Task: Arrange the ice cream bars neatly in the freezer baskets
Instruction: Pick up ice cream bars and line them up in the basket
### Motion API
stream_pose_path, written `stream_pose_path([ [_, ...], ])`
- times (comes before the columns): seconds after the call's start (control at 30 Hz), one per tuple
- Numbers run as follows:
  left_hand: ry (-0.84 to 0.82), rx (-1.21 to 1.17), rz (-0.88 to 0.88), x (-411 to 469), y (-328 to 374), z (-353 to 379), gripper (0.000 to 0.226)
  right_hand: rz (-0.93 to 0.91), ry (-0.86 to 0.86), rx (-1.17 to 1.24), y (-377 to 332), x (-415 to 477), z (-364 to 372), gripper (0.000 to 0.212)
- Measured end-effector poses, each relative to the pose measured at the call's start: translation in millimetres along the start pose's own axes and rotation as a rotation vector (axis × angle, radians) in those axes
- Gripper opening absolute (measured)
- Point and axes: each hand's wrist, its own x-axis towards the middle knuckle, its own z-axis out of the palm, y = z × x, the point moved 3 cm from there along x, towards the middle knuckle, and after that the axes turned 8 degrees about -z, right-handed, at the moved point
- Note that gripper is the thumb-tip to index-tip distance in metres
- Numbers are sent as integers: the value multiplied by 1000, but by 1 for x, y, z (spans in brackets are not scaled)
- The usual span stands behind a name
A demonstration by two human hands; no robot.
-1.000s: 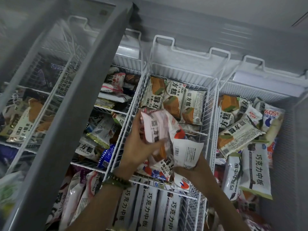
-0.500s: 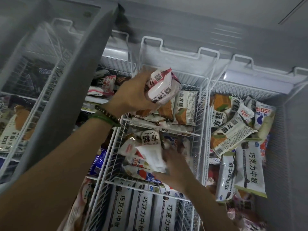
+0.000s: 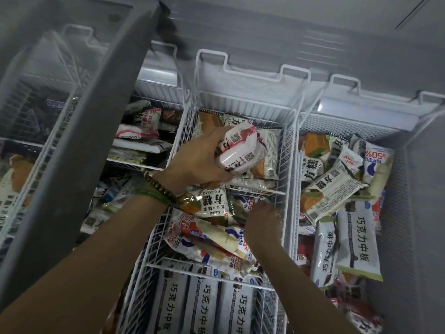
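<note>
Squarely — bars [image 3: 240,150] inside left fingers [image 3: 218,135] (gripped).

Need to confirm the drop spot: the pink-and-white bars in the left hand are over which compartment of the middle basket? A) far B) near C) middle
A: the left hand grips the pink-and-white bars above the far compartment, beyond the divider wire.
</note>
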Motion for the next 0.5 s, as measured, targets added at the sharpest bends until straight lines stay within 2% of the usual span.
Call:
stream_pose_path([
  [0.1, 1, -103, -28, -3, 2, -1, 98, 5, -87, -70, -3, 17, -1, 56],
  [0.23, 19, -278, -68, -13, 2, 0, 96, 92, -170, 10, 4, 25, 3, 33],
  [0.3, 17, -371, -85, -19, -1, 2, 95, 76, -166, 63, 5, 18, 1, 28],
  [0.37, 10, -460, -119, -25, -3, 4, 92, 8, -83, 174, 5, 11, -8, 36],
  [0.43, 9, -557, -173, -32, -4, 7, 89, -80, 79, 311, 4, -2, -25, 44],
  [0.5, 13, -642, -245, -38, -4, 10, 88, -165, 215, 421, 10, -21, -44, 32],
])
